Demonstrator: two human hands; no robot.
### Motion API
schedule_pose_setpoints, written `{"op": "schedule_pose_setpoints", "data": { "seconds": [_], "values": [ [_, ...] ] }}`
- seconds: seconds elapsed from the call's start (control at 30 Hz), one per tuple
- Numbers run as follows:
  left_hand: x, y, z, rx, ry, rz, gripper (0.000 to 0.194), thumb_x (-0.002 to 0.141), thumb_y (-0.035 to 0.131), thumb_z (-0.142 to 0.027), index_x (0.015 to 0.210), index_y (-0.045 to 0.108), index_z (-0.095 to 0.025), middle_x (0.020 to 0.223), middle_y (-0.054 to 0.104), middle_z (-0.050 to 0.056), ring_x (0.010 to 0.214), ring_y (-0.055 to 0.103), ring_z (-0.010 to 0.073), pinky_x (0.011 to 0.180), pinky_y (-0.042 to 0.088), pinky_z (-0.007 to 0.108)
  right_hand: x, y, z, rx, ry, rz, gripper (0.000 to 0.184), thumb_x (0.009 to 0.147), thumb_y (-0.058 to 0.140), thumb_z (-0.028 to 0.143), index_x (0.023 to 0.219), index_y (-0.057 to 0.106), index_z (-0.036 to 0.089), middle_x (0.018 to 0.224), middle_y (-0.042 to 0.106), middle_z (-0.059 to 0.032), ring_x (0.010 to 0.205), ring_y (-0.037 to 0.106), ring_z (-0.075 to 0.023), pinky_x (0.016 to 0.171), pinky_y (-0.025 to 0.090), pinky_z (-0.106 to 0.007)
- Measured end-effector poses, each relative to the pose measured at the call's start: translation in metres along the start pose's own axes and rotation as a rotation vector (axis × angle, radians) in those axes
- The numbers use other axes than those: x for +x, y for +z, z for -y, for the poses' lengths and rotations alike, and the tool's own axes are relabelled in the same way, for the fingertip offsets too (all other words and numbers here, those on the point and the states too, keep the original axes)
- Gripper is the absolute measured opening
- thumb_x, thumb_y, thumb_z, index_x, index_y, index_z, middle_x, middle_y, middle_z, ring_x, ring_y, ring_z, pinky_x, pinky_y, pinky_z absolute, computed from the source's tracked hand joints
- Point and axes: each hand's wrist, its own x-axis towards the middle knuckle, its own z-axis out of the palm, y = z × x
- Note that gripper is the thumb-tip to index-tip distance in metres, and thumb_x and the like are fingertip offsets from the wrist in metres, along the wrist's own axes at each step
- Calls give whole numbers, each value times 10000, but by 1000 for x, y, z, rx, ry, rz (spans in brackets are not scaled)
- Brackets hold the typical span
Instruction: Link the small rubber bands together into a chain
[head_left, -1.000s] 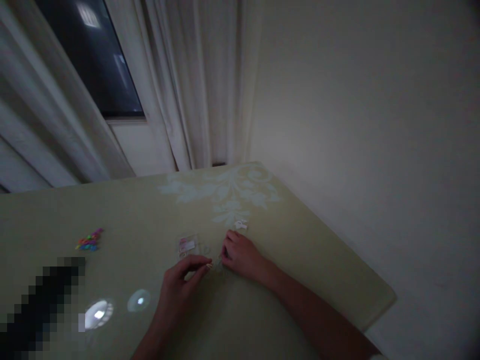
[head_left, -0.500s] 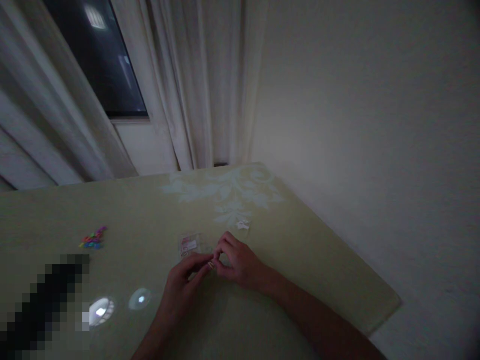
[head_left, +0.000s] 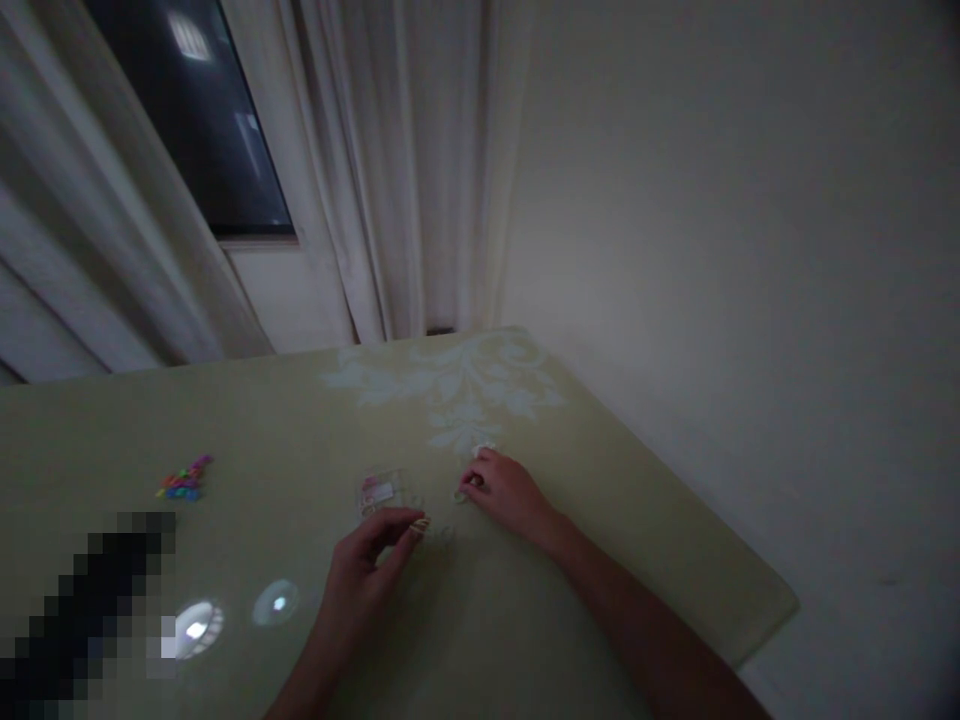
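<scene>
My left hand [head_left: 371, 555] is closed in a pinch on several thin, pale gold rings [head_left: 421, 525], which stick out past the fingertips. To its right, my right hand [head_left: 510, 490] has thumb and forefinger pinched together just above the table. A small pale ring [head_left: 460, 495] shows at those fingertips; it looks pinched between them. Just beyond the left fingers lies a clear plastic packet [head_left: 384, 490] with a printed label and some rings by it. A small white piece [head_left: 484, 449] lies behind my right hand, which partly covers it.
On the left of the pale green table [head_left: 247, 420] is a small heap of brightly coloured pieces [head_left: 184, 480]. A blurred-out dark shape [head_left: 90, 600] fills the lower left. Curtains [head_left: 420, 180] hang behind the table, and a wall [head_left: 712, 250] runs along its right side.
My right hand has moved away from my left, to the right and slightly farther back. A small ring now shows at its fingertips. My left hand has stayed almost still with its rings.
</scene>
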Motion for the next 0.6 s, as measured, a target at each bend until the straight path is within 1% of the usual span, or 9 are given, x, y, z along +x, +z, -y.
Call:
{"op": "schedule_pose_setpoints", "data": {
  "seconds": [0.1,0.2,0.37,0.47,0.53,0.6],
  "values": [
    [0,0,0,2,4,-16,253,862,750,-447,946,792,-212,910,821,66,827,779,233,760,610,305,-2,9,-1,-61,4,15,86,933,738,250,956,757,170,970,663,-51,820,616,-162,728,412,-273],
    [-1,0,-3,1,11,-16,245,864,746,-448,889,776,-206,866,814,62,805,775,228,737,606,296,-3,16,1,-57,5,23,68,937,716,225,949,742,163,953,672,-53,829,621,-165,730,410,-272],
    [-1,-1,-3,30,26,-8,221,871,742,-430,868,785,-214,853,819,53,794,781,223,733,608,290,-4,19,1,-109,7,37,53,950,653,190,937,684,150,965,675,-74,843,607,-181,738,408,-284],
    [0,-3,-2,37,55,-3,205,876,741,-420,917,818,-234,917,839,59,841,794,235,755,618,294,-4,16,2,-95,-24,-22,49,965,617,186,950,654,157,977,653,-72,837,585,-178,740,406,-286],
    [1,-4,-2,33,82,-8,185,878,741,-400,939,834,-252,941,845,56,860,799,236,765,623,292,-4,14,6,-15,-44,-90,10,941,628,166,937,637,165,944,628,-49,808,564,-164,737,406,-278],
    [2,-4,-3,21,120,-19,156,870,749,-367,939,844,-266,935,847,49,854,800,231,760,626,284,-6,11,15,105,-91,-145,40,901,655,151,914,625,175,892,594,-20,776,541,-150,725,404,-267]
  ]
}}
